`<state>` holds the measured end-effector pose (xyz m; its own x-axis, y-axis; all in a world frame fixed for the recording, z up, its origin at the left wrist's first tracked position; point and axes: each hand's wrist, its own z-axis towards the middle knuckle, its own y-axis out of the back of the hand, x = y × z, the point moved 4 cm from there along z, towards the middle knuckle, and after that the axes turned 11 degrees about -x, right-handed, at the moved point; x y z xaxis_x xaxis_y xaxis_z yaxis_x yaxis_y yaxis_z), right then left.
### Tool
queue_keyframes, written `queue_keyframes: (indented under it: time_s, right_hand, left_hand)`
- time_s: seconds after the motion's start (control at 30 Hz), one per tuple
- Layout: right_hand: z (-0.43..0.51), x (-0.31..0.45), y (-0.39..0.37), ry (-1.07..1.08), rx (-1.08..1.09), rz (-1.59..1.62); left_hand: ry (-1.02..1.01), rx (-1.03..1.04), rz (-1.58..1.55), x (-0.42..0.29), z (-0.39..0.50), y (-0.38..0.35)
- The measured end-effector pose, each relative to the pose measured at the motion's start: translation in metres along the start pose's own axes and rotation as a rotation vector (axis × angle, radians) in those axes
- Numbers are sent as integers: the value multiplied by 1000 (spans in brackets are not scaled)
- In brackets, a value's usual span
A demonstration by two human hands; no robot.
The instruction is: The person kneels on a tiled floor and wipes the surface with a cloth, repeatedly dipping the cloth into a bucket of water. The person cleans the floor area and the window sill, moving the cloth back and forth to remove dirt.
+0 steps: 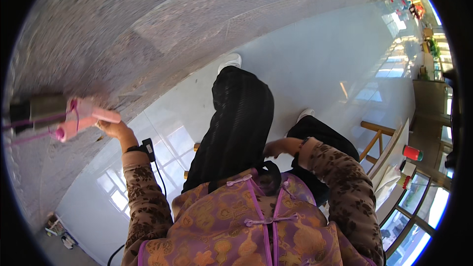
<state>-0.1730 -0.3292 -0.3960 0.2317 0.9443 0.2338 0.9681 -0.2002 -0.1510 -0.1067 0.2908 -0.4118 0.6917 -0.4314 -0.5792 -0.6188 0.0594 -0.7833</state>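
Note:
My left hand [114, 128] is stretched out to the left, its fingers at a pink bar-like item [105, 115] and seemingly gripping it. Blur hides exactly what this item is. Purple cord [76, 112] runs around the pink parts and off towards the left rim. Just behind them is a dark, blurred block-shaped thing [48, 111]. My right hand [279, 147] hangs low beside my thigh in black trousers [240, 118]. Its fingers are partly in shade, and nothing can be made out in them.
A rough grey wall-like surface [129, 33] fills the upper left. Glossy pale floor tiles [332, 51] stretch to the right. Wooden legs [371, 140] support a table [391, 147] at the right, near a red container [412, 153]. From my left wrist hangs a black cable [159, 173].

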Motion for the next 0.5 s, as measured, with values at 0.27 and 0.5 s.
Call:
queue_keyframes:
  time_s: [0.27,0.5]
  right_hand:
    - [43,-48,-19,205,84,256]
    - [-4,-75,50,152,-135,147]
  left_hand:
    - [-532,-318,1596,-16,12,3]
    - [-493,-485,905,-3,-18,-30]
